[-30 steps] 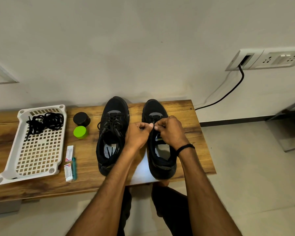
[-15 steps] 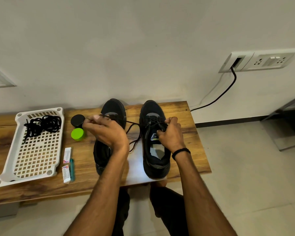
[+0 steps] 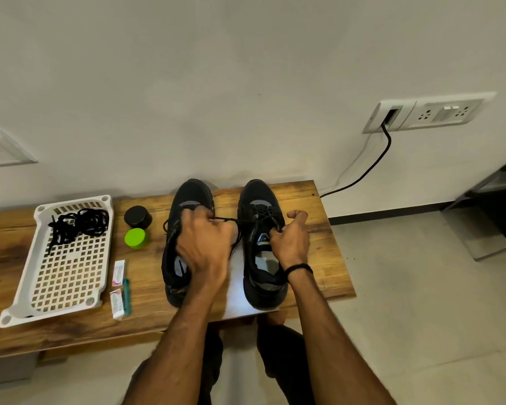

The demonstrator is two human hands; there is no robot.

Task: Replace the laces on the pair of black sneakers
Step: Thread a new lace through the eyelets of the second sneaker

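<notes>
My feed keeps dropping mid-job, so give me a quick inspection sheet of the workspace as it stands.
Surface: wooden bench, against the wall.
Job's things: two black sneakers side by side; spare black laces in white basket.
Clutter: black jar, green jar, two small packets.
Hands: left hand pulling a lace sideways; right hand on the right sneaker.
Cables: black cord from wall socket.
Surroundings: tiled floor, plain wall.

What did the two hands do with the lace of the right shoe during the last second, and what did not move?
The left hand left the tongue and drew one black lace end leftward, over the left black sneaker. The right hand kept its grip at the right black sneaker. The white perforated plastic tray stayed put.
</notes>
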